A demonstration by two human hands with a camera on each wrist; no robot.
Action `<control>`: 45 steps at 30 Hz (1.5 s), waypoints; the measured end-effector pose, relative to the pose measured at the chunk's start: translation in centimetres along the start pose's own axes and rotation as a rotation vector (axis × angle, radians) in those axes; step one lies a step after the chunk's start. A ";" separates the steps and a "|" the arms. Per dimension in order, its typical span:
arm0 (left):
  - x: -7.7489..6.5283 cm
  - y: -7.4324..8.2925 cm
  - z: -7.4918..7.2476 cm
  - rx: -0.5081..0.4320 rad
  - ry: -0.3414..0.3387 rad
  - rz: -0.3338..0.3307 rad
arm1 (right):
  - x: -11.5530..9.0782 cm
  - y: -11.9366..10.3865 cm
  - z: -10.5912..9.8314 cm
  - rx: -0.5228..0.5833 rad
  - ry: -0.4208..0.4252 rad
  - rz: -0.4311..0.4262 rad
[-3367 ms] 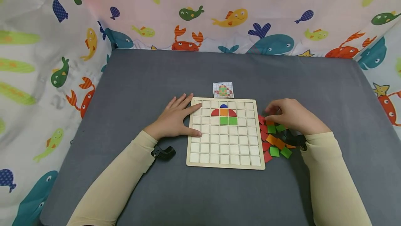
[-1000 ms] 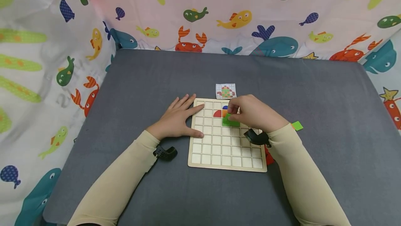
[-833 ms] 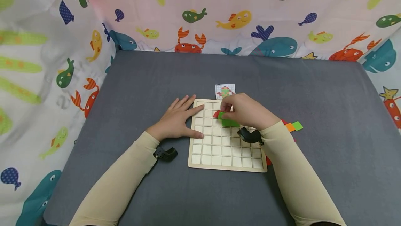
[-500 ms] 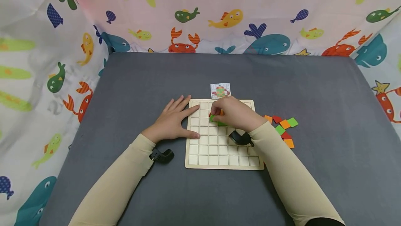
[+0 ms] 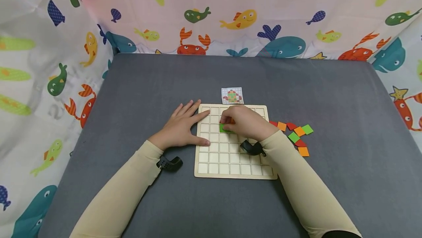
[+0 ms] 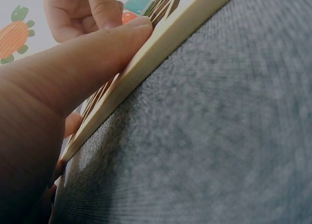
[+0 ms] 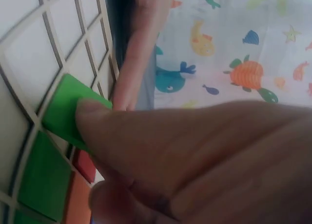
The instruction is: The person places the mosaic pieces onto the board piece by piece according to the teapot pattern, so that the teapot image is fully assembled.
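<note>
My left hand lies with fingers spread over the left edge of a wooden grid board. In the left wrist view its thumb rests along the board's rim. My right hand is over the upper middle of the board, fingers curled, holding a green square tile. The right wrist view shows the thumb on this tile, which sits at a cell beside another green tile. Red and orange tiles show close by; my right hand hides most of the laid tiles from the head view.
A small pattern card lies just beyond the board's far edge. Right of the board are loose red, orange and green tiles, partly covered by my right sleeve. A fabric printed with sea animals hangs behind the grey table.
From the loose tiles, my right hand has come left over the board with a green tile, then lowered it at a cell left of the green ones. My left hand keeps its place.
</note>
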State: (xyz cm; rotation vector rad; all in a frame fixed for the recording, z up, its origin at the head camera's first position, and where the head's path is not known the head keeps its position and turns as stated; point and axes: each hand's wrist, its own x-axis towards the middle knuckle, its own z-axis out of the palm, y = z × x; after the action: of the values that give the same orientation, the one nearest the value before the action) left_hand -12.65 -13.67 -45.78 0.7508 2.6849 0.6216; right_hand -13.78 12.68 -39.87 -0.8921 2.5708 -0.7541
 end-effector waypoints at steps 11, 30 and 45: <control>-0.4 -0.1 -0.4 -0.007 0.003 -0.017 | 0.6 -0.1 0.3 -0.068 -0.001 -0.010; -0.8 -0.5 -0.3 -0.006 0.003 -0.031 | 0.0 0.0 0.0 -0.076 -0.015 -0.003; -0.2 0.0 -0.3 -0.002 -0.002 0.001 | -6.1 3.3 -2.9 -0.101 0.069 0.160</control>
State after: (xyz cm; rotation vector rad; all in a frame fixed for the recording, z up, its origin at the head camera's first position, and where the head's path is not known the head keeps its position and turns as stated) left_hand -12.58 -13.92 -45.48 0.7525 2.6819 0.6235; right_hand -12.08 19.85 -38.66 -0.6890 2.7225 -0.6250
